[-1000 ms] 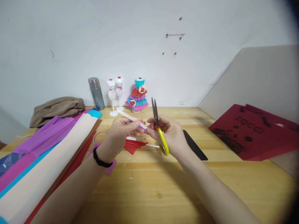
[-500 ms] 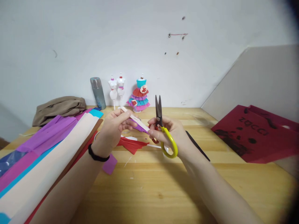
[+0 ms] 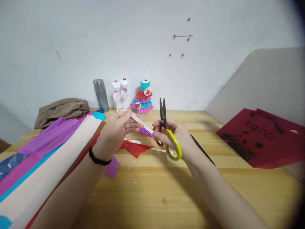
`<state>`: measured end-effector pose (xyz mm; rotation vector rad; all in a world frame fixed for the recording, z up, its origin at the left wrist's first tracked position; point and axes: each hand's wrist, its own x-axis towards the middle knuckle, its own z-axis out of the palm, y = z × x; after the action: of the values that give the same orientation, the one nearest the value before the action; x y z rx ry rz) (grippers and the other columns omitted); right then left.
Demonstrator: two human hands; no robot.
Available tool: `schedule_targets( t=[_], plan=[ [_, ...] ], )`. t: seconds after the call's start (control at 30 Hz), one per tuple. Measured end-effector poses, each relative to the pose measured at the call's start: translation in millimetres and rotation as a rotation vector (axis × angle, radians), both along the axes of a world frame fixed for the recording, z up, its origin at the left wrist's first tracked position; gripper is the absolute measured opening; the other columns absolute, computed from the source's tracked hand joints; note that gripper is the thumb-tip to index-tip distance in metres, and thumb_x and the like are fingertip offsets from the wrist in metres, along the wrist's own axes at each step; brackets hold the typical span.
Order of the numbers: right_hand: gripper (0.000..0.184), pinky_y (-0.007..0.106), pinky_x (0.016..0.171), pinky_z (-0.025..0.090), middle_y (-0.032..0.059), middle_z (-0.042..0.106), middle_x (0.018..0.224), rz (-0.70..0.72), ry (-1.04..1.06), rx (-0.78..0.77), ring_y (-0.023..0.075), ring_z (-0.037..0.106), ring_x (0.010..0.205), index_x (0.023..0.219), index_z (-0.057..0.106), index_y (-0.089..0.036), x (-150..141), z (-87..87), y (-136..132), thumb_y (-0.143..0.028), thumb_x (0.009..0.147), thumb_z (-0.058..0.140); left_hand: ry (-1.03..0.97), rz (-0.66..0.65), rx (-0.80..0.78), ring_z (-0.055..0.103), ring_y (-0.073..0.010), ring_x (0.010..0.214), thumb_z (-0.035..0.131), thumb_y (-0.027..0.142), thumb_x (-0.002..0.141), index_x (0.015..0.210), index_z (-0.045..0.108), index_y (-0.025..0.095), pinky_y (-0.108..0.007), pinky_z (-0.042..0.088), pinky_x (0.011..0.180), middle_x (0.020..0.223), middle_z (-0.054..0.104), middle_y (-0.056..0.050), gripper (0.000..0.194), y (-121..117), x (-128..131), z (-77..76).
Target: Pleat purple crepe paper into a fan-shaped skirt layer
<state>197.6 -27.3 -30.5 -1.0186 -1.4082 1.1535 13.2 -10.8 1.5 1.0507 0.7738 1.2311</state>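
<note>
A pale, narrow paper strip [image 3: 137, 119] with pleated purple paper [image 3: 147, 132] along its lower side is stretched between my hands above the table. My left hand [image 3: 116, 128], wearing a black wristband, pinches the strip's far left end between thumb and fingers. With its thumb and index finger, my right hand [image 3: 176, 135] grips the right end of the strip. That same hand also holds scissors [image 3: 163, 113] upright, blades slightly apart, with yellow and red handles. Below lie gathered red crepe paper [image 3: 135, 148] and a small purple paper piece [image 3: 112, 167].
Long folded crepe paper sheets [image 3: 54, 156] cover the left side. Behind stand a flask [image 3: 101, 97], two bare mini mannequins [image 3: 116, 90] and one mannequin in a ruffled paper dress [image 3: 144, 98]. Brown cloth [image 3: 62, 111] lies back left; a red paper bag [image 3: 259, 140] lies right.
My left thumb and fingers have shifted up along the strip, which now bows slightly. The right hand and scissors stay nearly the same. The view has shifted a little.
</note>
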Motion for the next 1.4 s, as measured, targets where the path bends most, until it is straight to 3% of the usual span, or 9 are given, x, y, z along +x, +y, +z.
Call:
schedule_targets(
  t=[0.1, 0.2, 0.33, 0.47, 0.57, 0.73, 1.1, 1.4],
  plan=[
    [0.033, 0.027, 0.045, 0.044, -0.0042, 0.056, 0.065, 0.018, -0.023, 0.052, 0.0109, 0.05, 0.048, 0.088, 0.06, -0.022, 4.4, -0.5, 2.2, -0.039, 0.065, 0.077, 0.009, 0.013, 0.003, 0.071, -0.0156, 0.061, 0.07, 0.039, 0.078, 0.07, 0.064, 0.011, -0.018, 0.055, 0.055, 0.065, 0.071, -0.008, 0.03, 0.2, -0.5, 0.0],
    [0.035, 0.028, 0.05, 0.044, -0.0031, 0.056, 0.067, -0.091, -0.081, 0.164, 0.0121, 0.052, 0.052, 0.094, 0.06, -0.021, 12.9, 2.2, 3.7, -0.038, 0.067, 0.075, -0.024, 0.029, 0.02, 0.071, -0.0163, 0.064, 0.071, 0.039, 0.077, 0.071, 0.064, 0.012, -0.019, 0.055, 0.056, 0.064, 0.071, -0.007, 0.028, 1.4, -1.0, -0.3],
    [0.033, 0.029, 0.059, 0.045, -0.0004, 0.059, 0.071, -0.346, -0.4, 0.425, 0.0158, 0.055, 0.065, 0.101, 0.064, -0.023, 24.1, 11.8, 0.1, -0.034, 0.071, 0.074, -0.083, 0.031, 0.02, 0.072, -0.0154, 0.069, 0.073, 0.029, 0.076, 0.074, 0.065, 0.011, -0.019, 0.057, 0.064, 0.069, 0.071, -0.005, 0.019, 2.7, -2.5, 0.5],
    [0.027, 0.027, 0.055, 0.042, -0.0004, 0.057, 0.069, -0.434, -0.639, 0.604, 0.015, 0.051, 0.059, 0.1, 0.066, -0.024, 28.0, 24.2, -8.4, -0.034, 0.075, 0.071, -0.089, 0.004, 0.031, 0.072, -0.015, 0.075, 0.076, 0.015, 0.07, 0.077, 0.065, 0.01, -0.017, 0.056, 0.069, 0.076, 0.072, -0.005, 0.013, 1.7, -3.6, 2.5],
    [0.03, 0.029, 0.06, 0.045, 0.0025, 0.06, 0.077, -0.39, -0.741, 0.682, 0.0171, 0.055, 0.065, 0.103, 0.065, -0.022, 26.3, 29.8, -13.6, -0.034, 0.076, 0.069, -0.093, 0.044, 0.005, 0.072, -0.0163, 0.073, 0.073, 0.017, 0.073, 0.071, 0.063, 0.01, -0.019, 0.057, 0.068, 0.07, 0.07, -0.004, 0.012, 0.3, -2.6, 4.1],
    [0.036, 0.03, 0.063, 0.046, 0.0043, 0.06, 0.086, -0.249, -0.868, 0.676, 0.0191, 0.058, 0.071, 0.107, 0.063, -0.021, 18.7, 25.5, -15.1, -0.038, 0.075, 0.07, -0.086, 0.048, 0.0, 0.072, -0.0154, 0.07, 0.068, 0.019, 0.079, 0.075, 0.064, 0.01, -0.019, 0.056, 0.065, 0.07, 0.07, -0.006, 0.01, -0.7, -1.0, 3.6],
    [0.036, 0.034, 0.068, 0.047, 0.0086, 0.056, 0.086, -0.31, -0.986, 0.812, 0.023, 0.056, 0.078, 0.11, 0.062, -0.017, 12.7, 8.3, -5.9, -0.04, 0.082, 0.062, -0.092, -0.016, 0.053, 0.071, -0.017, 0.075, 0.067, 0.025, 0.081, 0.076, 0.063, 0.01, -0.024, 0.056, 0.072, 0.078, 0.073, -0.009, 0.016, -3.4, 0.6, 2.6],
    [0.037, 0.031, 0.062, 0.043, 0.0079, 0.055, 0.082, -0.388, -1.022, 0.895, 0.0208, 0.053, 0.072, 0.112, 0.063, -0.016, 11.6, 5.8, -4.5, -0.043, 0.087, 0.056, -0.103, -0.074, 0.011, 0.069, -0.0131, 0.068, 0.067, 0.025, 0.08, 0.078, 0.063, 0.011, -0.019, 0.054, 0.064, 0.077, 0.073, -0.008, 0.015, -3.1, -0.7, 2.6]
  ],
)
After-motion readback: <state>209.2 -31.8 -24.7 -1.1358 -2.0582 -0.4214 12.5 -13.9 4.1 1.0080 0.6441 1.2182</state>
